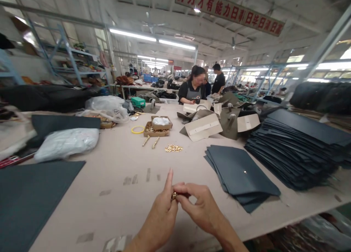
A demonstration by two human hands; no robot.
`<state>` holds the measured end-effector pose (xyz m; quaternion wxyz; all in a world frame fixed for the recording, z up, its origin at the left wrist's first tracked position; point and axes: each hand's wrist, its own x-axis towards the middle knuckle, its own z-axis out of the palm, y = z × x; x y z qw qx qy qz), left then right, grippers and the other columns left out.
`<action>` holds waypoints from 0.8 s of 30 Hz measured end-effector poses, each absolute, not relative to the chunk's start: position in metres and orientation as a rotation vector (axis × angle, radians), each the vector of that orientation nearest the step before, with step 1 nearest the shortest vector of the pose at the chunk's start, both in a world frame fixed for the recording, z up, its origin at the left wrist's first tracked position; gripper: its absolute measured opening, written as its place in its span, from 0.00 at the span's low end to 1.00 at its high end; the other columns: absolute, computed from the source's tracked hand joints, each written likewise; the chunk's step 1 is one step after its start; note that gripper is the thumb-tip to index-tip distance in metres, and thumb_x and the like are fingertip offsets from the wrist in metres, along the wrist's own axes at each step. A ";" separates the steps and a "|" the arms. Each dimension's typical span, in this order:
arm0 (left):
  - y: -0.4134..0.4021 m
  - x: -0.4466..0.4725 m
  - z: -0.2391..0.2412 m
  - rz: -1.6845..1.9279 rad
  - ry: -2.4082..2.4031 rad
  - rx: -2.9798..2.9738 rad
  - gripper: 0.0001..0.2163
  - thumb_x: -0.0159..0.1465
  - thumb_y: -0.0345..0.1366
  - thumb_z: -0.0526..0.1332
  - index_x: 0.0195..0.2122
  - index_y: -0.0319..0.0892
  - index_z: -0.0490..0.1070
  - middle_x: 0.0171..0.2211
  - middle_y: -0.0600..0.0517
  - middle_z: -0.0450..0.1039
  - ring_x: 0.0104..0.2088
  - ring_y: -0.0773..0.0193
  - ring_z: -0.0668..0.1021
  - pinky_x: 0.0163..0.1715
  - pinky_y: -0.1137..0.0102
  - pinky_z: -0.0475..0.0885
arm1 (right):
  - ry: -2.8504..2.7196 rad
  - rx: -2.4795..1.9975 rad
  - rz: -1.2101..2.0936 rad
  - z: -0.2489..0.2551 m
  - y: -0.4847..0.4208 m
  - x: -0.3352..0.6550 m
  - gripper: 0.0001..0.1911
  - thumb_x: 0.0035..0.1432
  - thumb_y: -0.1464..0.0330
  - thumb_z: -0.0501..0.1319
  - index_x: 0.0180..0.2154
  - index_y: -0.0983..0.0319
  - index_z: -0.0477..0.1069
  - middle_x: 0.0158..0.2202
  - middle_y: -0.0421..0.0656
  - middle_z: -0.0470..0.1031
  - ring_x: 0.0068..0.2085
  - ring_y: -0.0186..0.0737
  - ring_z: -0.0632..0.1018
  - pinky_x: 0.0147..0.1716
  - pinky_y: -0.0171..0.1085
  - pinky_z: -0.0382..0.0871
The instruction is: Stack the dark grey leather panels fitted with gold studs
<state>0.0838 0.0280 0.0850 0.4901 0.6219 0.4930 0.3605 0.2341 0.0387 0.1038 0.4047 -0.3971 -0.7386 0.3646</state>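
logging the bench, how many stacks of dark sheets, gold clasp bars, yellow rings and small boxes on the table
dark sheet stacks: 2, small and big
gold bars: 2
yellow ring: 1
small boxes: 2, brown and green
total: 7
Left hand and right hand pinch one small gold piece, not counted.

This is a factory workshop: a long beige tabletop (115, 171) carries stacks of dark grey cut sheets (298, 146), small gold metal fittings (173, 148), and blue steel shelves (68, 58) stand behind.

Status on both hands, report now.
Left hand and right hand together, pinching small gold fitting above the table. Dark panel stack to the right, apart. Nothing in the way.
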 end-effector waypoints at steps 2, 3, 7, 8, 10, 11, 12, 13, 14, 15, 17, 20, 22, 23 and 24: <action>0.027 0.071 0.082 0.884 1.205 1.492 0.32 0.65 0.36 0.44 0.67 0.34 0.29 0.58 0.41 0.66 0.60 0.60 0.67 0.61 0.60 0.60 | -1.916 -1.013 0.878 0.102 0.040 0.219 0.14 0.54 0.78 0.57 0.37 0.57 0.76 0.34 0.35 0.78 0.33 0.29 0.75 0.37 0.27 0.67; 0.026 0.066 0.080 0.892 1.203 1.479 0.32 0.65 0.36 0.44 0.66 0.32 0.28 0.59 0.39 0.65 0.59 0.60 0.68 0.61 0.61 0.60 | -1.944 -1.023 0.851 0.100 0.041 0.213 0.14 0.53 0.78 0.57 0.36 0.57 0.76 0.33 0.35 0.77 0.32 0.28 0.75 0.36 0.27 0.66; 0.027 0.047 0.074 0.935 1.187 1.457 0.33 0.65 0.36 0.43 0.66 0.27 0.27 0.60 0.34 0.63 0.58 0.60 0.69 0.62 0.62 0.60 | -2.060 -1.059 0.742 0.094 0.045 0.191 0.13 0.54 0.77 0.56 0.35 0.58 0.75 0.31 0.36 0.77 0.31 0.29 0.75 0.34 0.28 0.66; 0.027 0.043 0.072 0.947 1.186 1.455 0.32 0.65 0.35 0.43 0.66 0.27 0.27 0.60 0.34 0.63 0.58 0.60 0.69 0.62 0.62 0.60 | -2.081 -1.064 0.725 0.093 0.045 0.186 0.13 0.54 0.77 0.55 0.35 0.58 0.75 0.31 0.36 0.77 0.31 0.30 0.75 0.34 0.29 0.67; 0.026 0.035 0.066 0.977 1.180 1.452 0.31 0.65 0.34 0.42 0.66 0.29 0.28 0.60 0.35 0.63 0.58 0.60 0.69 0.61 0.61 0.61 | -2.106 -1.071 0.719 0.091 0.047 0.177 0.12 0.55 0.76 0.56 0.35 0.59 0.75 0.31 0.37 0.77 0.31 0.30 0.75 0.34 0.29 0.67; 0.026 0.032 0.063 0.993 1.179 1.447 0.31 0.65 0.34 0.42 0.66 0.31 0.28 0.60 0.36 0.63 0.58 0.59 0.70 0.61 0.60 0.62 | -2.108 -1.071 0.725 0.090 0.047 0.173 0.11 0.54 0.75 0.56 0.35 0.59 0.75 0.30 0.37 0.77 0.30 0.30 0.75 0.34 0.29 0.68; 0.026 0.028 0.060 1.005 1.180 1.442 0.31 0.65 0.34 0.42 0.67 0.33 0.29 0.59 0.37 0.64 0.58 0.59 0.70 0.60 0.59 0.62 | -2.110 -1.069 0.738 0.089 0.047 0.170 0.11 0.54 0.75 0.56 0.35 0.59 0.75 0.30 0.37 0.77 0.30 0.30 0.75 0.34 0.29 0.68; 0.026 0.025 0.057 1.011 1.186 1.443 0.31 0.65 0.33 0.42 0.67 0.34 0.29 0.59 0.38 0.65 0.58 0.59 0.69 0.60 0.58 0.62 | -2.108 -1.067 0.753 0.088 0.048 0.166 0.11 0.54 0.75 0.57 0.35 0.59 0.75 0.30 0.37 0.77 0.30 0.30 0.75 0.34 0.29 0.68; 0.025 0.023 0.054 1.016 1.198 1.447 0.31 0.66 0.33 0.42 0.67 0.35 0.29 0.59 0.37 0.65 0.58 0.59 0.69 0.60 0.58 0.62 | -2.105 -1.065 0.765 0.087 0.048 0.163 0.11 0.54 0.75 0.57 0.35 0.59 0.75 0.29 0.37 0.77 0.30 0.30 0.75 0.33 0.29 0.68; 0.025 0.020 0.051 1.017 1.208 1.453 0.30 0.66 0.32 0.42 0.67 0.34 0.29 0.58 0.37 0.66 0.58 0.59 0.69 0.60 0.58 0.62 | -2.105 -1.063 0.771 0.086 0.048 0.160 0.11 0.54 0.75 0.57 0.35 0.59 0.75 0.29 0.37 0.77 0.29 0.30 0.75 0.33 0.29 0.68; 0.026 0.017 0.048 1.024 1.218 1.457 0.31 0.65 0.32 0.41 0.67 0.32 0.28 0.58 0.36 0.65 0.58 0.59 0.70 0.60 0.58 0.61 | -2.108 -1.068 0.774 0.084 0.049 0.156 0.10 0.53 0.75 0.57 0.34 0.59 0.75 0.29 0.37 0.77 0.29 0.30 0.74 0.33 0.29 0.67; 0.026 0.014 0.047 1.030 1.220 1.449 0.31 0.64 0.31 0.42 0.66 0.30 0.29 0.56 0.34 0.67 0.53 0.58 0.73 0.57 0.58 0.65 | -2.121 -1.086 0.777 0.082 0.050 0.151 0.10 0.52 0.76 0.57 0.33 0.60 0.74 0.28 0.37 0.76 0.28 0.31 0.73 0.32 0.30 0.67; 0.026 0.013 0.047 1.030 1.223 1.447 0.31 0.64 0.31 0.42 0.66 0.30 0.29 0.56 0.34 0.68 0.51 0.57 0.74 0.57 0.56 0.66 | -2.126 -1.102 0.782 0.083 0.050 0.149 0.10 0.52 0.76 0.57 0.33 0.60 0.74 0.28 0.37 0.76 0.28 0.31 0.73 0.32 0.30 0.66; 0.025 0.012 0.047 1.028 1.230 1.448 0.31 0.64 0.31 0.41 0.66 0.30 0.30 0.56 0.34 0.68 0.52 0.57 0.74 0.58 0.56 0.65 | -2.129 -1.109 0.783 0.083 0.050 0.148 0.10 0.52 0.76 0.56 0.33 0.60 0.75 0.28 0.38 0.76 0.28 0.31 0.73 0.31 0.30 0.66; 0.025 0.012 0.047 1.024 1.238 1.453 0.31 0.64 0.32 0.41 0.66 0.30 0.30 0.56 0.34 0.67 0.53 0.57 0.73 0.59 0.55 0.63 | -2.131 -1.117 0.784 0.083 0.049 0.146 0.10 0.53 0.75 0.56 0.33 0.60 0.75 0.28 0.38 0.76 0.28 0.31 0.73 0.31 0.30 0.66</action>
